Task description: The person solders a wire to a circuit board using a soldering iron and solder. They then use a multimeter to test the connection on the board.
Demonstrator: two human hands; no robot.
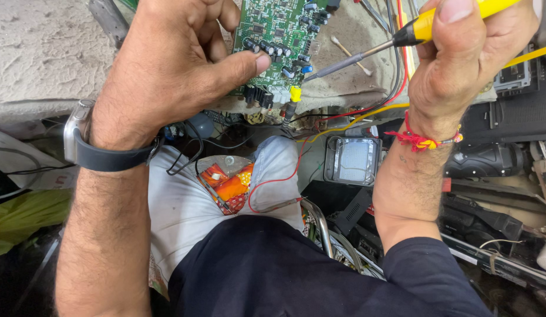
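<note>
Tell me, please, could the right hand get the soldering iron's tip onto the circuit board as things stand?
Probably yes: the right hand holds the soldering iron, its tip beside the circuit board with nothing between; the left hand grips the other side.

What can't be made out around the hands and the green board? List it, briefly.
Head view only:
- Circuit board: its left part is hidden behind the left hand; its top is cut off by the picture's edge.
- Soldering iron: the yellow handle runs off the top edge inside the right hand.
- Iron's tip: whether it touches the board is too fine to tell.
- Board components: too small to identify.
</note>
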